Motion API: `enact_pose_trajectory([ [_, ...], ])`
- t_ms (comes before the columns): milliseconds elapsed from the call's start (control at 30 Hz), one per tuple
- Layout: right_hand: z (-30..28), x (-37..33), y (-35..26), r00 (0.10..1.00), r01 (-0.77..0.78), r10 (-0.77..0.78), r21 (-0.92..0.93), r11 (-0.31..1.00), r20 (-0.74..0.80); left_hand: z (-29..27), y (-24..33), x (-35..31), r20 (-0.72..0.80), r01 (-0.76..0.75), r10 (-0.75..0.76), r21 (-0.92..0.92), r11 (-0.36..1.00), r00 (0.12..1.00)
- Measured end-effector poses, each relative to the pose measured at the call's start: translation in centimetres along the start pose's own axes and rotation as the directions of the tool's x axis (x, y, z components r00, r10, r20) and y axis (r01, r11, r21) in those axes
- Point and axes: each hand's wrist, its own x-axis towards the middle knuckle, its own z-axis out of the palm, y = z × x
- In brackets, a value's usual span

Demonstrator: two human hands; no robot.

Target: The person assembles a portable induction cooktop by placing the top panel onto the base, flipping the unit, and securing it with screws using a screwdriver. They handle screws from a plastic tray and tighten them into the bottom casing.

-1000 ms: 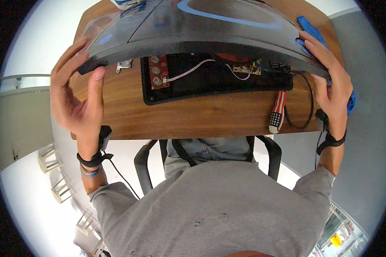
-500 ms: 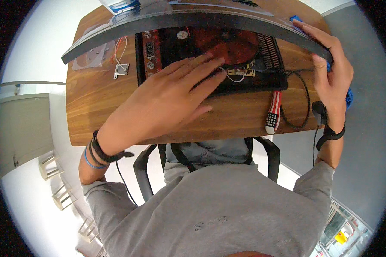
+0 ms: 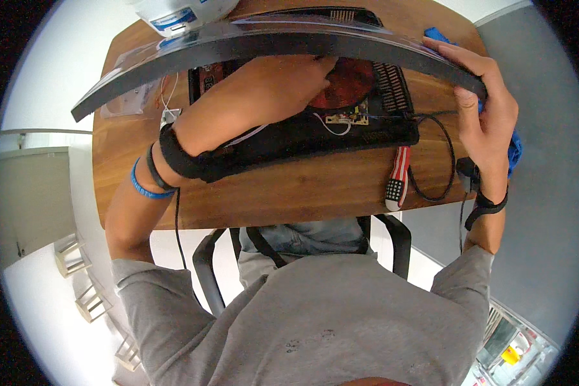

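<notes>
In the head view, the right hand (image 3: 495,119) was clamped on the right end of the dark panel (image 3: 270,45), thumb beneath and fingers on top, while the left hand (image 3: 289,85), well to the left of that grip, reached under the panel's edge over the open black case (image 3: 302,136), beside the red coil (image 3: 347,87) (whether its curled fingers gripped anything, I couldn't tell). With the panel's left end unheld, a slipping right grip could have tipped it onto the left hand, which might also have snagged the white wire (image 3: 248,136).
</notes>
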Motion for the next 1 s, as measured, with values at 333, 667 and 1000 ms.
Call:
enact_pose_trajectory([
  [333,-0.1,-0.6,1.3,0.998,-0.042,0.039,0.064,0.997,0.049,0.4,-2.1,0.6,-0.34,-0.152,0.186,0.125,0.981,0.922],
  [667,0.0,-1.0,1.0,0.999,-0.035,0.036,-0.063,0.997,0.012,0.5,-1.8,-0.5,-0.348,-0.099,0.118,0.07,0.993,0.93],
  [1000,0.0,-0.1,-1.4,1.0,0.005,-0.003,-0.143,0.99,0.009,-0.8,-1.9,-1.8,-0.203,-0.162,0.189,0.145,0.976,0.961],
])
